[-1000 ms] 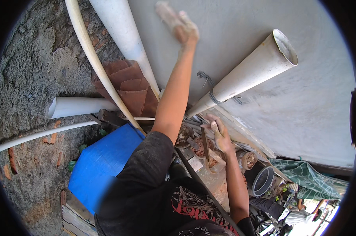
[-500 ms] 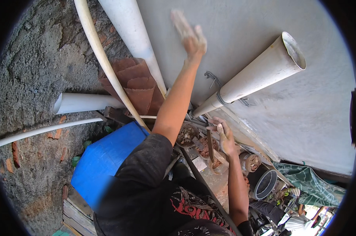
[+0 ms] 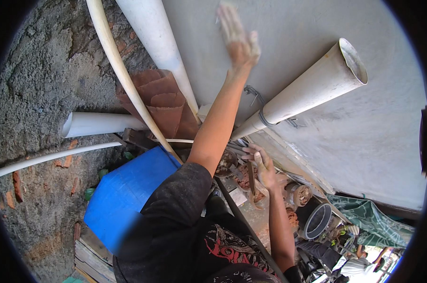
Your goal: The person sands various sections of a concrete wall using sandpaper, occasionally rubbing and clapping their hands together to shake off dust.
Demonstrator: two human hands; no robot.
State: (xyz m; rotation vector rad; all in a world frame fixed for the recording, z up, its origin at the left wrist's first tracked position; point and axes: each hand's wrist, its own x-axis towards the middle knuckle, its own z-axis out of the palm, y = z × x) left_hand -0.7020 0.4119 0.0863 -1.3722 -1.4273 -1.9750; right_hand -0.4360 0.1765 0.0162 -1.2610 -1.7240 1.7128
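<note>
My left hand [image 3: 238, 41] reaches up along the smooth grey wall [image 3: 298, 37], its dusty fingers stretched out and slightly blurred. The palm side faces the wall, so anything under it is hidden. Lower down, my right hand [image 3: 264, 170] is held off to the right with fingers spread and nothing visible in them. A narrow upright strip of wood or metal [image 3: 251, 175] is just beside its fingers. Between the hands, a wide white pipe [image 3: 308, 85] juts out from the wall, tied with grey wire [image 3: 263, 115].
At left, a blue plastic drum [image 3: 124, 188] stands before a rough brick wall [image 3: 39, 89]. A white pipe [image 3: 154, 37] and brown folded sheet [image 3: 159, 99] lean in the corner. Below are buckets of rubble [image 3: 299, 194], a black tub [image 3: 318, 220] and green cloth [image 3: 364, 214].
My left hand has slid upward and a little to the right along the wall. The right hand has shifted slightly down and left.
</note>
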